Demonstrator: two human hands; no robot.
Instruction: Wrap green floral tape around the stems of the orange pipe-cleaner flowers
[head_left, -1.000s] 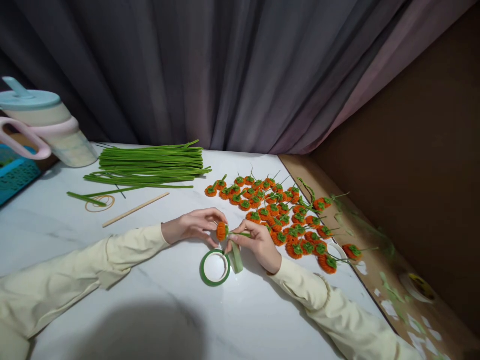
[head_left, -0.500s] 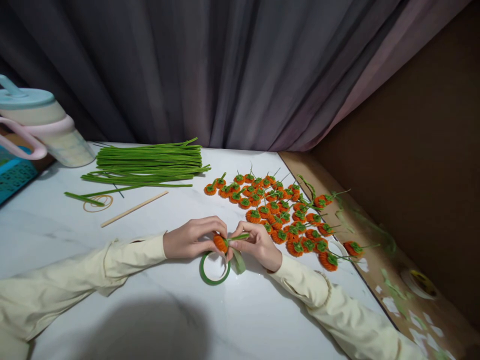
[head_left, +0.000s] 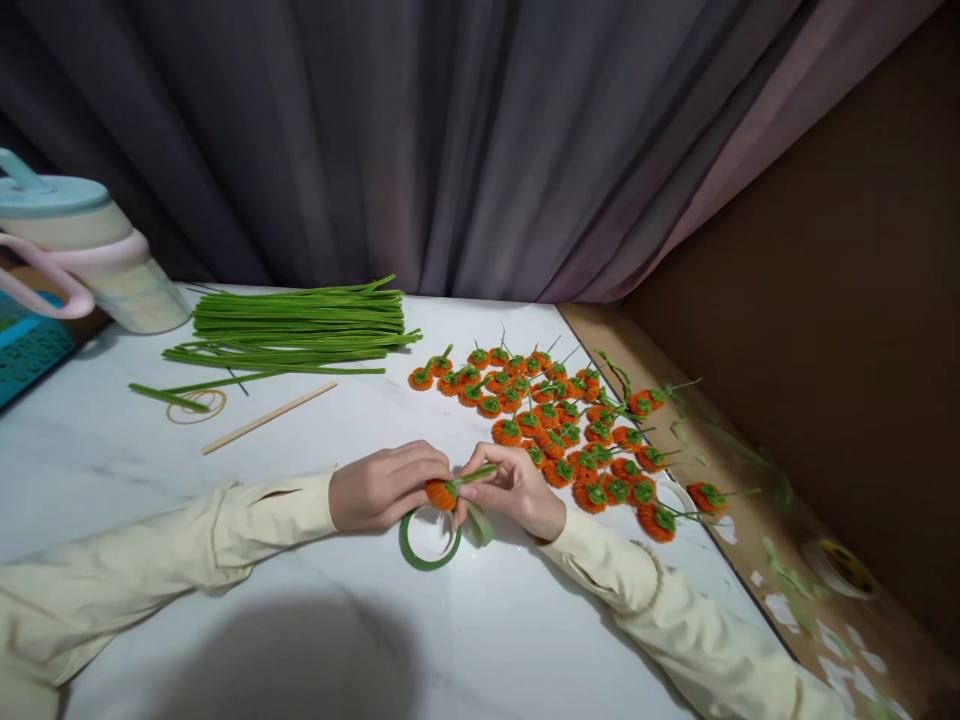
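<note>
My left hand (head_left: 386,487) is closed round a small orange pumpkin (head_left: 440,493) made of fuzzy wire. My right hand (head_left: 514,488) pinches the pumpkin's green stem (head_left: 475,474), and a strip of green tape (head_left: 478,523) hangs from its fingers. Both hands hover just above a roll of green tape (head_left: 428,541) lying flat on the white marble table (head_left: 315,600). To the right of my hands lies a spread of several finished orange pumpkins (head_left: 559,420) with green tops.
A bundle of green fuzzy wires (head_left: 296,325) lies at the back, with a wooden stick (head_left: 268,417) and a rubber band (head_left: 196,405) near it. A big lidded cup (head_left: 82,255) and a teal basket (head_left: 26,345) stand at far left. A brown board (head_left: 787,560) borders the right edge.
My hands have lowered with the pumpkin toward the tape roll. The pumpkin has turned a little in my left fingers, and the stem now tilts up to the right.
</note>
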